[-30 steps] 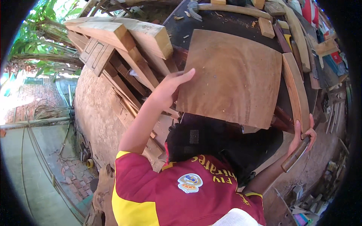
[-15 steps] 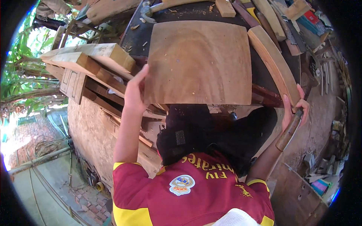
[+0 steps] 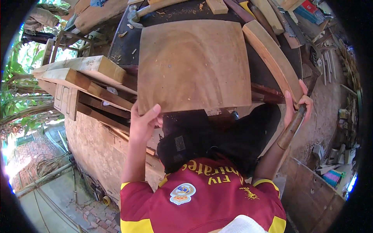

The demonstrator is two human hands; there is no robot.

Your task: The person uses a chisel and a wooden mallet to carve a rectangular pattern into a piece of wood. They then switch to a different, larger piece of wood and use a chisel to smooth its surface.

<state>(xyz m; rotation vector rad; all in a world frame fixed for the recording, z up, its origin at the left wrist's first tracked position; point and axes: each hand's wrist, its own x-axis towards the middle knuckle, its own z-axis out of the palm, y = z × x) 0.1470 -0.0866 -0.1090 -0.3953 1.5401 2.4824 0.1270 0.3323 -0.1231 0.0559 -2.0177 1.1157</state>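
A flat, square-cut wooden board (image 3: 194, 66) with swirled grain lies on the dark bench top in front of me. My left hand (image 3: 145, 120) grips its near-left corner, thumb on the top face. Along the board's right side a thick, long wooden block (image 3: 274, 58) slants toward me. My right hand (image 3: 298, 103) is closed round the near end of this block. A tool's brown wooden handle (image 3: 293, 128) runs along the same hand and forearm; how far the fingers hold it is hidden.
At the bench's far left rests a hammer (image 3: 134, 15). Several wooden pieces and tool handles (image 3: 262, 19) lie at the far right. Thick beams (image 3: 87, 68) jut in from the left. Wood shavings dot the dark bench top (image 3: 124, 46). A small wood block (image 3: 217, 6) sits at the back.
My left hand has slid from the board's left edge down to its near-left corner. The board has tilted slightly, its near-left corner lower. The right hand keeps its hold on the block.
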